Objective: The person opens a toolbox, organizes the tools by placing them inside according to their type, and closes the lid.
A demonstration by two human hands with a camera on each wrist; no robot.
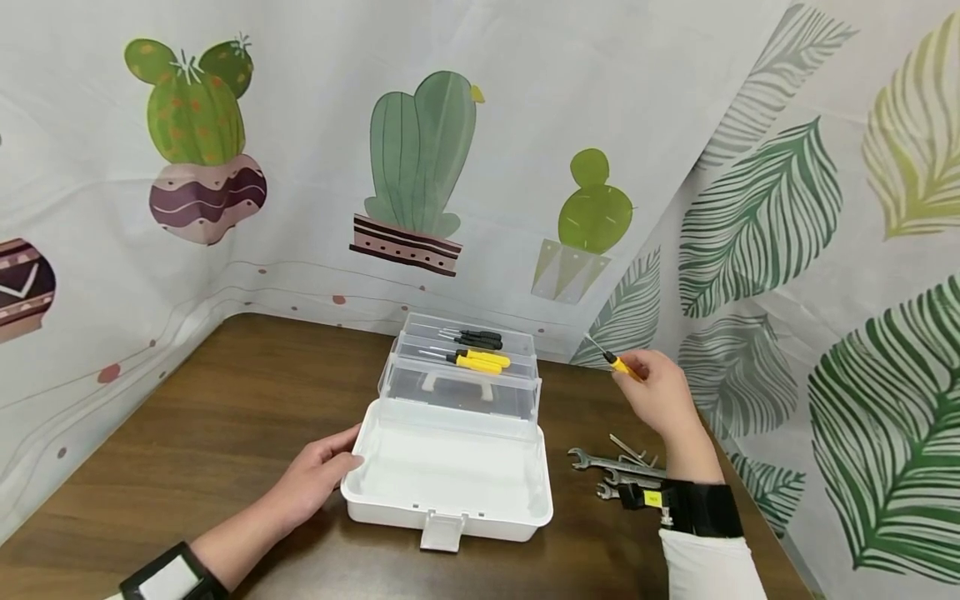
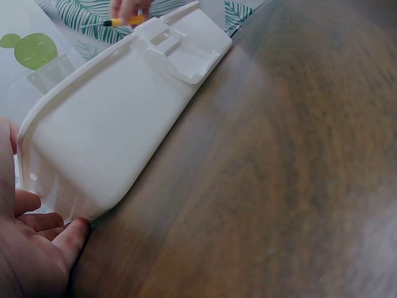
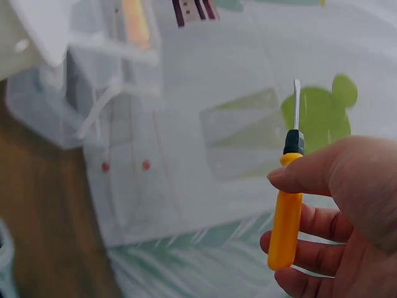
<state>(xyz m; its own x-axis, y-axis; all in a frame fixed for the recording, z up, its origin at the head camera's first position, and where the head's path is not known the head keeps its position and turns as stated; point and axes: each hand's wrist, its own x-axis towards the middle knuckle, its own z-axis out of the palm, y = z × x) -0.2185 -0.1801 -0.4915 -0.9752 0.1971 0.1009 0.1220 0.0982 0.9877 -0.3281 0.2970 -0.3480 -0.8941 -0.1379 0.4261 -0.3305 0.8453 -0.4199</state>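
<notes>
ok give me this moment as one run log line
right hand: holds yellow-handled screwdriver; left hand: holds white toolbox; wrenches: on table

over at the brown table [image 1: 247, 400], the person's left hand [image 1: 318, 475] grips an open white toolbox [image 1: 450, 523] by its edge; the right hand [image 1: 657, 392] holds up a yellow-handled screwdriver [image 1: 626, 367]. more screwdrivers [image 1: 478, 365] lie in clear trays [image 1: 522, 367], wrenches [image 1: 617, 467] beside the toolbox.

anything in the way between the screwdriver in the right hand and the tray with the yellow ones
Nothing visible stands between the screwdriver in the right hand and the tray, which looks open on top. The wrenches lie nearer the person, off that line.
</notes>
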